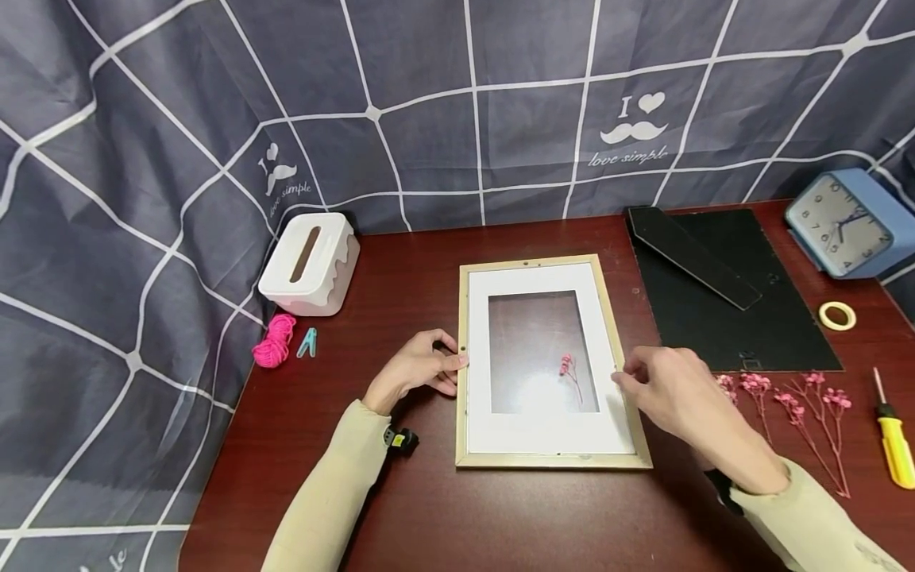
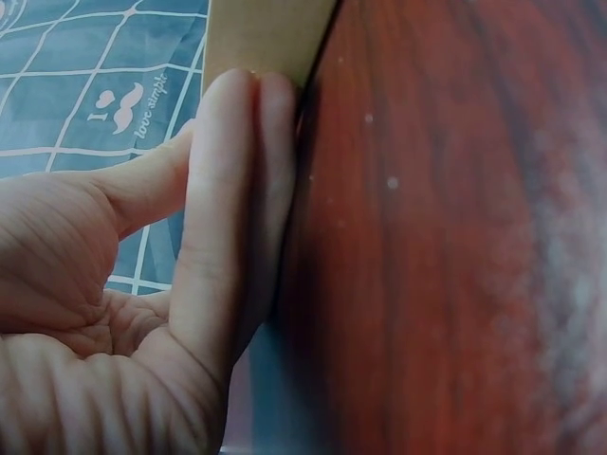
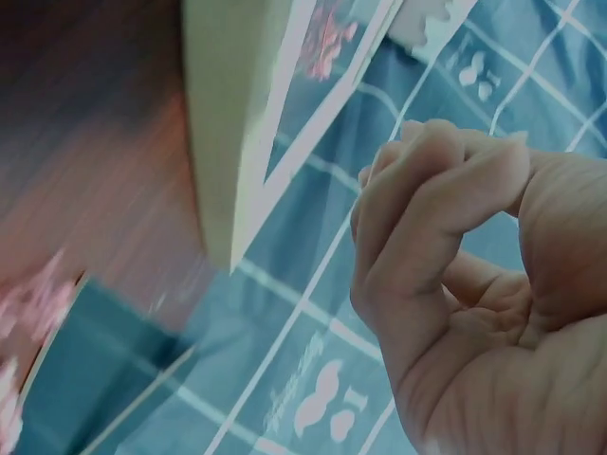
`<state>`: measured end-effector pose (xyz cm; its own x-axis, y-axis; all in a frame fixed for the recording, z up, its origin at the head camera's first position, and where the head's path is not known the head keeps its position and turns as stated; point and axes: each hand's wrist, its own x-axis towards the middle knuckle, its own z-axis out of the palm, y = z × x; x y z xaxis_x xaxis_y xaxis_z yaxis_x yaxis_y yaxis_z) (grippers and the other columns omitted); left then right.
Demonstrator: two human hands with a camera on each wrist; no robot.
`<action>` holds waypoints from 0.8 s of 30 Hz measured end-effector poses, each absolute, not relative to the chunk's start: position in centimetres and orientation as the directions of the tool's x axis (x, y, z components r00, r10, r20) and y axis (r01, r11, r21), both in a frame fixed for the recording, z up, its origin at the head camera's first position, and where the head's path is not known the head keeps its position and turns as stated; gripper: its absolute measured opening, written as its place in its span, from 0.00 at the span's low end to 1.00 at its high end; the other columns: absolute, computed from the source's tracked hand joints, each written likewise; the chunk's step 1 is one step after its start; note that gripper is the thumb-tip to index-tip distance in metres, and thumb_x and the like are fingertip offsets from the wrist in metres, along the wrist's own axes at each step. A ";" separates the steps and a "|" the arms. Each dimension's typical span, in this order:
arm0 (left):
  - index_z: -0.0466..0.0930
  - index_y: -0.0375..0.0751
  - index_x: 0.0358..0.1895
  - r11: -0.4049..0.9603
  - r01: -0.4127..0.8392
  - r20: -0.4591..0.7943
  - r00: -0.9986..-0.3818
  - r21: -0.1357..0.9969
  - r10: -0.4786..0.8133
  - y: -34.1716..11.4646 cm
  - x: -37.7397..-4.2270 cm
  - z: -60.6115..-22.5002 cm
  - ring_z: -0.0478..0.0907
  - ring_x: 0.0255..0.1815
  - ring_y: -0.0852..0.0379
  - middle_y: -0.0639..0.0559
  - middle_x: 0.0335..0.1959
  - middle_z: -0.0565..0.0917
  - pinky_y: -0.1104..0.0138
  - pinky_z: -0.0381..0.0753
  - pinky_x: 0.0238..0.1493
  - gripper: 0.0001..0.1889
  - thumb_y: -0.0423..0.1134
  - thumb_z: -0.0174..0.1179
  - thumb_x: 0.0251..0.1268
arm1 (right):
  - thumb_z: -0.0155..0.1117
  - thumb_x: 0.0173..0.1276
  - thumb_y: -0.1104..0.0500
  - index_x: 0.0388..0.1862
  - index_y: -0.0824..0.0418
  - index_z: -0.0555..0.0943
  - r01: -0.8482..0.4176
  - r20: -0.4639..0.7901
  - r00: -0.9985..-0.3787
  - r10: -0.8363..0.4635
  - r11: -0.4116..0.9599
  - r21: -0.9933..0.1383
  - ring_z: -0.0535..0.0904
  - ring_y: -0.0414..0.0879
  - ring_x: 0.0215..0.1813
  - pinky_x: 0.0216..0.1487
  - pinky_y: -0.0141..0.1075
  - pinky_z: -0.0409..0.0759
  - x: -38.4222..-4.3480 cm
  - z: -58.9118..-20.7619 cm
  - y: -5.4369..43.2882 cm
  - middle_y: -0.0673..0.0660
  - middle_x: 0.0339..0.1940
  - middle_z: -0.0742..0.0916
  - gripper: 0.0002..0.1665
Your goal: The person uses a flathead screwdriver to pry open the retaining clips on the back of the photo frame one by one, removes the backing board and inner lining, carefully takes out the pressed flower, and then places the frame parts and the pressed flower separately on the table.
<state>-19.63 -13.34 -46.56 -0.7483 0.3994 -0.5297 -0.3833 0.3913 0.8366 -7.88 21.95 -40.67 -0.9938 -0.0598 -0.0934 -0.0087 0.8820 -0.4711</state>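
A light wooden picture frame (image 1: 554, 461) lies on the table, with a white mat (image 1: 543, 433) around its window. Inside the window, toward the lower right, lies a small pink dried flower sprig (image 1: 569, 372). My left hand (image 1: 422, 364) grips the frame's left side, thumb on top of the edge; in the left wrist view its fingers (image 2: 213, 190) lie straight against the outer wood. Over the frame's right side hovers my right hand (image 1: 675, 393). In the right wrist view that hand (image 3: 455, 256) is curled, thumb and fingertip together, apart from the wood, with nothing visible between them.
Right of the frame lie a black backing board (image 1: 722, 318) with its stand, pink dried flowers (image 1: 815, 405), a yellow screwdriver (image 1: 895, 449) and a tape roll (image 1: 837, 316). A blue clock (image 1: 851, 226) stands behind. At left are a tissue box (image 1: 310, 266), pink yarn (image 1: 275, 342) and a teal clip (image 1: 307, 342).
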 end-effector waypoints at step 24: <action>0.72 0.29 0.61 0.393 -0.385 -0.532 -0.748 0.835 0.397 -13.3 -19.7 -46.6 0.86 0.27 0.54 0.45 0.31 0.85 0.64 0.97 0.33 0.19 0.32 0.68 0.77 | 0.74 0.67 0.65 0.20 0.56 0.82 -0.179 -0.140 -0.951 -0.276 0.860 -0.477 0.68 0.42 0.25 0.23 0.32 0.66 -11.7 -44.5 17.9 0.47 0.20 0.77 0.16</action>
